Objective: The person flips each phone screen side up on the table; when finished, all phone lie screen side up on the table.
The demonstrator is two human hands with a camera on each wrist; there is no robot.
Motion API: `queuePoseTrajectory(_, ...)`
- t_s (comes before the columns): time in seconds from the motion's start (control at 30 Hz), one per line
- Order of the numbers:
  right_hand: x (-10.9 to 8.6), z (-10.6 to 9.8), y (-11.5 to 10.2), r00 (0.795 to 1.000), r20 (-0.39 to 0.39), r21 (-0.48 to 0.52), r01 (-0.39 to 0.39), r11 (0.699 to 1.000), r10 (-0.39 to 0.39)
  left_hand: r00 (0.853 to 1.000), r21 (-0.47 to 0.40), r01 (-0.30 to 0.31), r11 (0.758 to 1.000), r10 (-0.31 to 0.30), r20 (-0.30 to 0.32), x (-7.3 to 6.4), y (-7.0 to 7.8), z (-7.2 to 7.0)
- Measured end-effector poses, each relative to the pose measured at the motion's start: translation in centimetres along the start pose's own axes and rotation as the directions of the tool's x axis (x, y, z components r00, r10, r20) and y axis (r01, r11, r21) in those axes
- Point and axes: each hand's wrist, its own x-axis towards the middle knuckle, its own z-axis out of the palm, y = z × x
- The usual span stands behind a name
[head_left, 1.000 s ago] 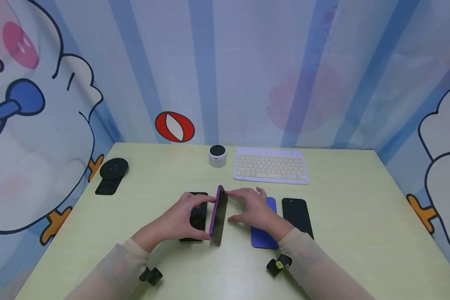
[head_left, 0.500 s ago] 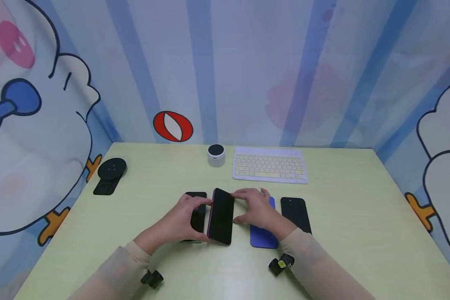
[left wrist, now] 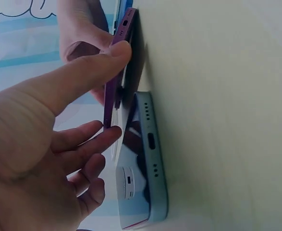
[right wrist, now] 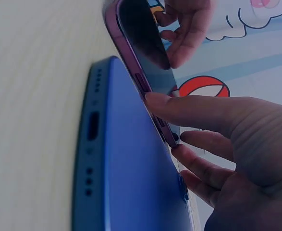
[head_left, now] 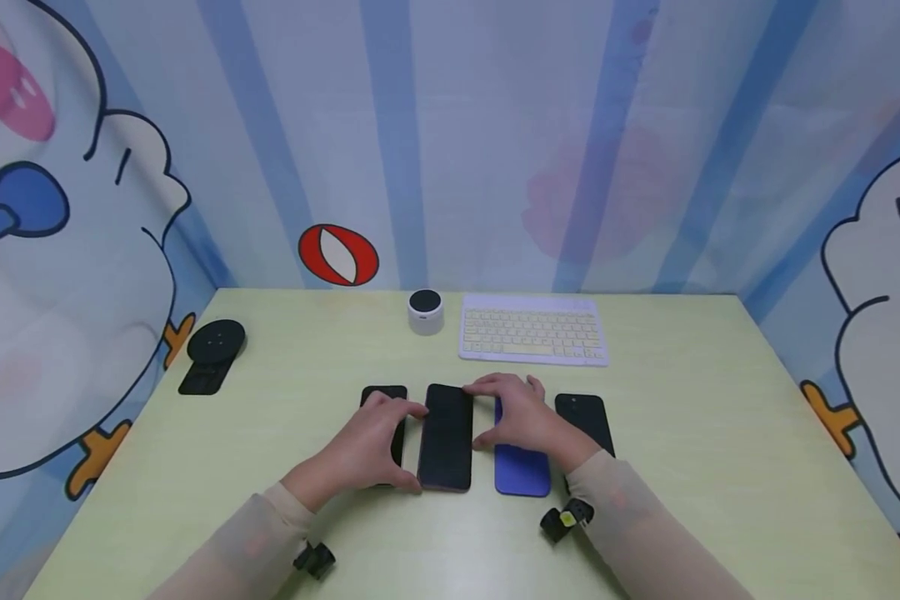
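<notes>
A purple-edged smartphone (head_left: 446,437) is held screen-up between the two hands, close over the table. My left hand (head_left: 371,442) holds its left side, thumb at the near corner and fingertips at the far one. In the left wrist view the purple phone (left wrist: 126,24) is tilted, with its camera bump underneath. On the other side, my right hand (head_left: 521,408) grips the right edge with thumb and fingertips. Another phone (head_left: 390,390) lies partly hidden under the left hand. A blue phone (head_left: 523,473), back up, lies partly below the right hand.
A black phone (head_left: 583,417) lies back up further right, partly behind the right forearm. Towards the back stand a small white speaker (head_left: 426,317) and a lilac keyboard (head_left: 532,329). A black stand with a round pad (head_left: 216,342) is at the far left.
The purple-edged phone has turned from standing on its long edge to nearly flat with its screen up. Both hands have stayed at its sides.
</notes>
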Motion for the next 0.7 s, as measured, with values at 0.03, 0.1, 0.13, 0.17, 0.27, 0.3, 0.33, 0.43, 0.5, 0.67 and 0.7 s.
queuePoseTrajectory(0.03, 0.03, -0.05, 0.04, 1.0, 0.009, 0.002, 0.0, 1.0, 0.0, 1.0, 0.013, 0.0, 1.0, 0.0, 0.0, 0.02, -0.02, 0.11)
queuePoseTrajectory(0.1, 0.12, -0.13, 0.12, 1.0, 0.021, 0.0, 0.006, 1.0, -0.006, 1.0, 0.039, -0.006, 0.999, 0.006, -0.006, 0.04, -0.01, 0.3)
queuePoseTrajectory(0.13, 0.15, -0.15, 0.14, 1.0, 0.025, -0.004, 0.009, 1.0, -0.009, 1.0, 0.048, -0.009, 0.999, 0.009, -0.009, 0.08, 0.0, 0.4)
queuePoseTrajectory(0.17, 0.18, -0.17, 0.16, 1.0, 0.027, -0.006, 0.012, 1.0, -0.012, 1.0, 0.052, -0.012, 0.999, 0.013, -0.013, 0.13, 0.06, 0.44)
queuePoseTrajectory(0.27, 0.24, -0.22, 0.21, 0.999, 0.03, -0.014, 0.018, 1.0, -0.017, 0.999, 0.068, -0.021, 0.997, 0.022, -0.026, 0.28, 0.24, 0.52)
queuePoseTrajectory(0.3, 0.24, -0.23, 0.22, 0.999, 0.032, -0.015, 0.018, 1.0, -0.018, 0.999, 0.073, -0.022, 0.997, 0.024, -0.026, 0.35, 0.3, 0.53)
queuePoseTrajectory(0.33, 0.23, -0.26, 0.22, 0.999, 0.032, -0.016, 0.018, 1.0, -0.018, 1.0, 0.081, -0.019, 0.997, 0.021, -0.023, 0.44, 0.36, 0.55)
queuePoseTrajectory(0.43, 0.13, -0.28, 0.18, 0.999, 0.032, -0.012, 0.021, 1.0, -0.021, 1.0, 0.12, -0.001, 0.993, 0.001, -0.001, 0.59, 0.48, 0.59)
queuePoseTrajectory(0.5, 0.07, -0.35, 0.14, 0.999, 0.029, -0.012, 0.023, 1.0, -0.023, 1.0, 0.143, 0.012, 0.99, -0.014, 0.015, 0.69, 0.63, 0.59)
queuePoseTrajectory(0.67, 0.0, -0.37, 0.27, 0.999, 0.023, -0.031, 0.031, 0.999, -0.03, 0.999, 0.175, 0.022, 0.984, -0.03, 0.044, 0.62, 0.85, 0.42)
queuePoseTrajectory(0.7, -0.11, -0.39, 0.35, 0.999, 0.024, -0.028, 0.037, 0.999, -0.037, 0.998, 0.177, 0.02, 0.984, -0.03, 0.05, 0.55, 0.87, 0.37)
